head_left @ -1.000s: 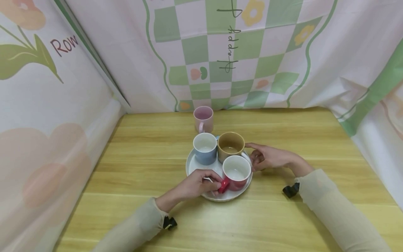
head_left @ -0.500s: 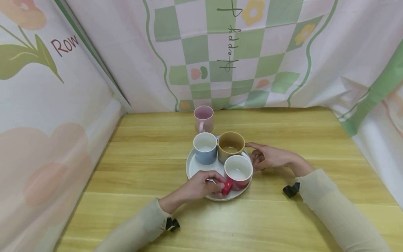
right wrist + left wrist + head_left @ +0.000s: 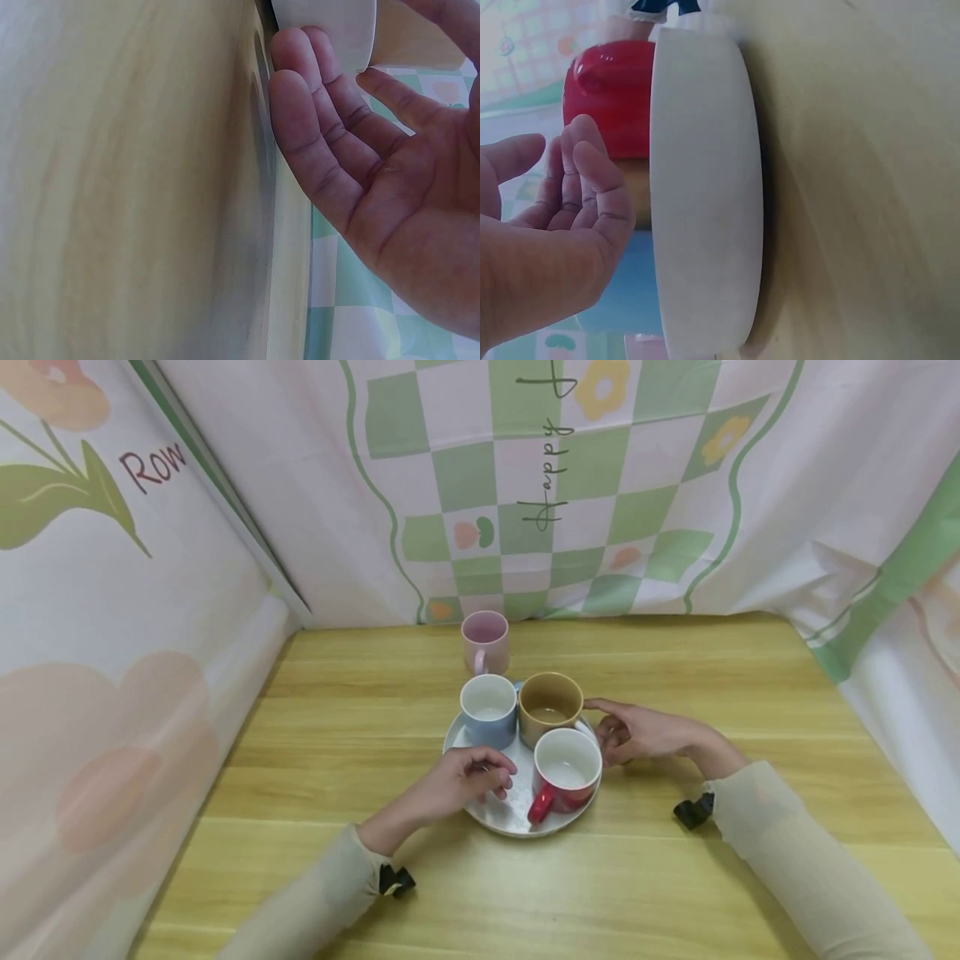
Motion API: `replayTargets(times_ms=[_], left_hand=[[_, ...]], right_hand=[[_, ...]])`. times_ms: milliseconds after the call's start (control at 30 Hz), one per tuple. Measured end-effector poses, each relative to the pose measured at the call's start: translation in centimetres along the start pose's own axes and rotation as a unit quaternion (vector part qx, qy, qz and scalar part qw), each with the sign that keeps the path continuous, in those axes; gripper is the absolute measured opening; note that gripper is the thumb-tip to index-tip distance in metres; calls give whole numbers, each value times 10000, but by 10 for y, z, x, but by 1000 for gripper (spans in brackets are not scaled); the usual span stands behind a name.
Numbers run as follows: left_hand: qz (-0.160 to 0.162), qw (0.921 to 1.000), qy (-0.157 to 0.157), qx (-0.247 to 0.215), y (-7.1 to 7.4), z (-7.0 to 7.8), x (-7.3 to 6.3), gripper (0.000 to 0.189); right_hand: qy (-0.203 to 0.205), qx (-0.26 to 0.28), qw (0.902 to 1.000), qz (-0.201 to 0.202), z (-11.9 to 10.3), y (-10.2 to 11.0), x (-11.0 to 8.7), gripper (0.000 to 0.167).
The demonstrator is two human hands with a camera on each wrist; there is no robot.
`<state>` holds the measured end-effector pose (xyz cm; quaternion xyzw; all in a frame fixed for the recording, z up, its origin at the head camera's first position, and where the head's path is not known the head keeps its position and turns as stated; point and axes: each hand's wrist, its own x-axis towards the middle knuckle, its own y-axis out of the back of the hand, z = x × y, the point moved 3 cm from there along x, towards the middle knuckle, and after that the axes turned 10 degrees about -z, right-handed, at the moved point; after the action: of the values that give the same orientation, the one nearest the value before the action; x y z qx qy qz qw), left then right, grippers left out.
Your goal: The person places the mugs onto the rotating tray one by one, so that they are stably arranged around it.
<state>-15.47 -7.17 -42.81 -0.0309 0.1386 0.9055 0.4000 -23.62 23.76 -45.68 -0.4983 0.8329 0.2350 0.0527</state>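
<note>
On a round white tray (image 3: 517, 810) stand three mugs. The red mug (image 3: 567, 777), white inside, is at the front right with its handle toward the front left. Behind it is a tan mug (image 3: 550, 706), and to the left a blue mug (image 3: 489, 714). My left hand (image 3: 461, 785) hovers over the tray's left part, fingers loosely curled around nothing, apart from the red handle. My right hand (image 3: 637, 733) is at the tray's right side; in the right wrist view its relaxed fingers (image 3: 294, 105) reach the tray's wall (image 3: 330, 30).
A pink mug (image 3: 485, 643) stands on the wooden table (image 3: 360, 693) behind the tray, close to the blue mug. Printed cloth (image 3: 517, 460) hangs along the table's back edge, with more cloth (image 3: 112, 710) at the left.
My left hand has let go of the red mug's handle and drawn back to the left. Before that, the red mug shifted slightly right. The right hand has stayed put.
</note>
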Motion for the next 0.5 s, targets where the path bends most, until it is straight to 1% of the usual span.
replayTargets(times_ms=[233,433,500], left_hand=[[109,9996,252,-113,12,3,-5,32],[397,9984,379,-135,22,1,-9,35],[506,9979,375,-148,26,0,-10,35]], right_hand=[[-6,-24,10000,-31,0,1,0,90],[23,-38,10000,-45,0,1,0,90],[12,-33,10000,-42,0,1,-1,90]])
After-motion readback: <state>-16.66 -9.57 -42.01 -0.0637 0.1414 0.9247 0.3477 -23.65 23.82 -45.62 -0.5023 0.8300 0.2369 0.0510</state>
